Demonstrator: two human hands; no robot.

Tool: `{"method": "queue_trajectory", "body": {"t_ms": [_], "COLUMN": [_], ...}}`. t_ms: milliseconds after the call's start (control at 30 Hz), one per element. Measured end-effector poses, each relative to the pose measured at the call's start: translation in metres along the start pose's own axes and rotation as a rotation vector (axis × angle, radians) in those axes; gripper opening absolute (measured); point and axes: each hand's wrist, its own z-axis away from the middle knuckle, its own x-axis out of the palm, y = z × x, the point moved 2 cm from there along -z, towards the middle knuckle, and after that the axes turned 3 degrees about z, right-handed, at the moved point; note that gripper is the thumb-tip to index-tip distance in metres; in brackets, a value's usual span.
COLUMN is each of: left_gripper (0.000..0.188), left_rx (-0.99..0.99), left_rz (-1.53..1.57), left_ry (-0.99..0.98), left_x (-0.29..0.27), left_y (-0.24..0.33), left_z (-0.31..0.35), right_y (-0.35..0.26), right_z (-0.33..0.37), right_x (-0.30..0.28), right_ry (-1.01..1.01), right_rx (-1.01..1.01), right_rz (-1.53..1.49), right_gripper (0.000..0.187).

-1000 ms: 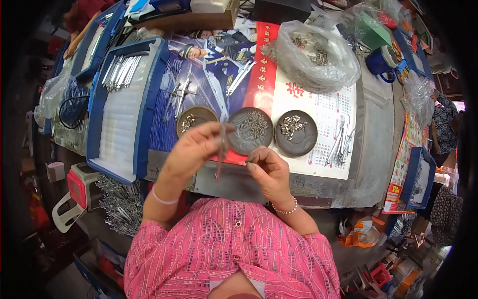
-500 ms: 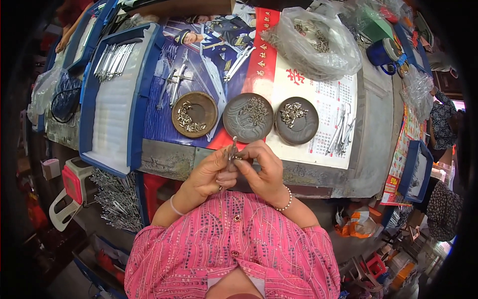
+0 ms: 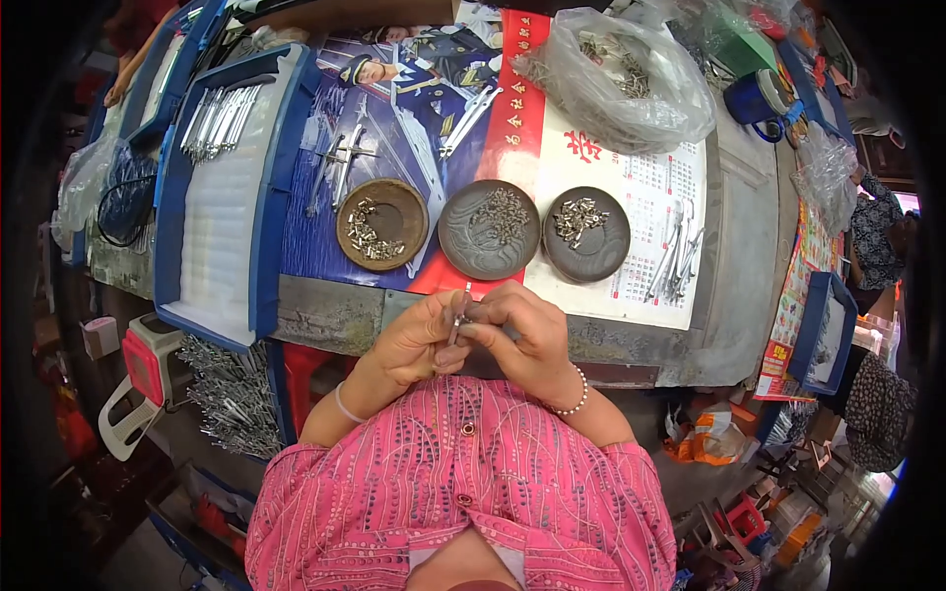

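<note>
My left hand (image 3: 419, 340) is closed around a slim metal rod (image 3: 454, 332), mostly hidden by the fingers. Against its upper part, my right hand (image 3: 522, 330) pinches with thumb and forefinger; whether a small part sits there is hidden. Both hands meet in front of my chest at the table's near edge. Just beyond them stand three round dishes: a brown one (image 3: 399, 212) with short metal sleeves (image 3: 372, 236), a dark middle one (image 3: 473, 259) with tiny metal pieces (image 3: 503, 217), and a dark right one (image 3: 601, 258) with small metal cylinders (image 3: 579, 220).
Left of the dishes lies a blue tray (image 3: 266, 227) with slim metal rods (image 3: 219, 120). More rods (image 3: 347, 158) lie on the poster, others (image 3: 678, 256) at right. A plastic bag (image 3: 680, 108) of small parts and a blue mug (image 3: 759, 103) stand farther back. Below left is a rod pile (image 3: 229, 394).
The rod's tip, which stuck up above my fingers, has dropped lower between them. My right fingers have shifted slightly up and over the rod. My left hand still grips it.
</note>
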Motion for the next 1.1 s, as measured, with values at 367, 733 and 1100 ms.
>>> {"method": "queue_trajectory", "body": {"t_ms": [367,733,1100], "left_gripper": [0.021,0.022,0.022], "left_rx": [0.084,0.150,0.199], "left_rz": [-0.025,-0.048,-0.079], "left_ry": [-0.011,0.014,0.072], "left_x": [-0.002,-0.003,-0.002], "left_y": [-0.007,-0.010,-0.010], "left_z": [0.000,-0.001,-0.001], "right_y": [0.008,-0.001,-0.007], "right_z": [0.001,0.000,-0.001], "right_x": [0.001,-0.003,0.003], "right_ry": [-0.022,-0.022,0.004], "right_rx": [0.137,0.024,-0.187], "right_rz": [-0.191,-0.018,0.307], "right_gripper": [0.013,0.012,0.019]}}
